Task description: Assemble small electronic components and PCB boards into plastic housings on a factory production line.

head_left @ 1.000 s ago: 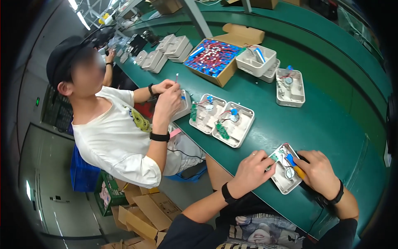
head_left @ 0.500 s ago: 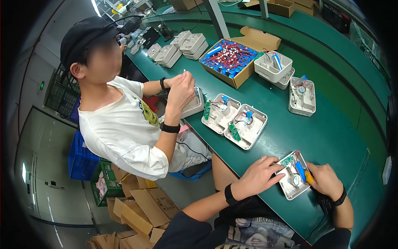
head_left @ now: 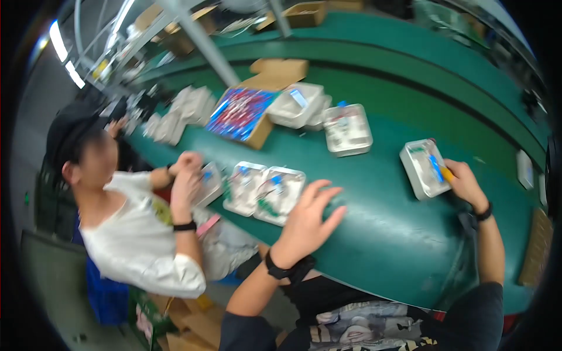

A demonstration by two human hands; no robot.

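My left hand [head_left: 307, 225] is open, fingers spread, reaching over the table beside a pair of white plastic housing halves [head_left: 275, 205]. It touches nothing that I can make out. At the right, my right hand [head_left: 467, 186] is closed around a tool with a yellow handle [head_left: 447, 174], whose tip is hidden. That hand rests against the edge of a white housing [head_left: 414, 175], which holds a blue cylindrical battery [head_left: 435, 168] and a green circuit board. The paired halves contain wires, blue parts and green boards. Motion blurs the picture.
Further back stand another open housing [head_left: 349, 131], stacked housings [head_left: 295, 111] and a cardboard box [head_left: 257, 138] of blue batteries with red wires. At the left a co-worker [head_left: 140, 234] in a white shirt works with both hands raised near a housing. A metal post [head_left: 202, 44] rises behind.
The view has swung up and to the right. My left hand has let go of the housing and moved left. The housing has moved farther away, with my right hand still beside it.
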